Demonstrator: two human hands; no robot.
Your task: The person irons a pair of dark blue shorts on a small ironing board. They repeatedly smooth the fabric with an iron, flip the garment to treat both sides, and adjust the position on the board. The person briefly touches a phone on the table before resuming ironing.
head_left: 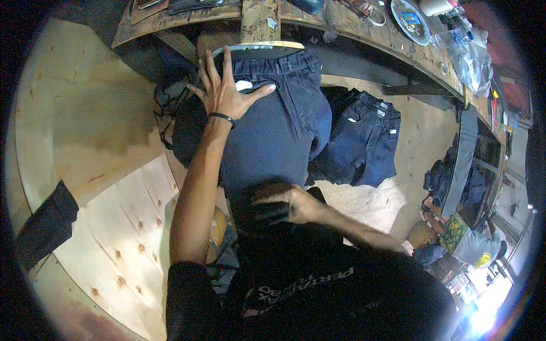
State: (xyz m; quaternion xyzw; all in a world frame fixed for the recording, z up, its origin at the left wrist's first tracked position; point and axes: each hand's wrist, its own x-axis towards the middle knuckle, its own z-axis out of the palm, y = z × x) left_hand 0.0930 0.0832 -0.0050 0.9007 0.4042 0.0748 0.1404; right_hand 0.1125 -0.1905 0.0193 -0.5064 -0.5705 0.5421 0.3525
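Note:
Dark navy trousers [259,128] with an elastic waistband lie spread in front of me, waistband away from me. Past the waistband shows the pale curved end of a board [273,45]. My left hand [224,94] presses flat near the waistband, fingers spread, beside a small white label [244,85]. Toward my body, my right hand [304,206] is blurred by motion over the lower trousers. Its fingers curl round a dark, smeared shape [272,211] whose kind I cannot make out.
More dark shorts [367,136] lie to the right on a plywood surface. A worn wooden bench [341,28] spans the far side, bearing a round dish [410,21] and a plastic bag [472,62]. Dark cloth [48,224] lies at left. Another person [460,238] sits at far right.

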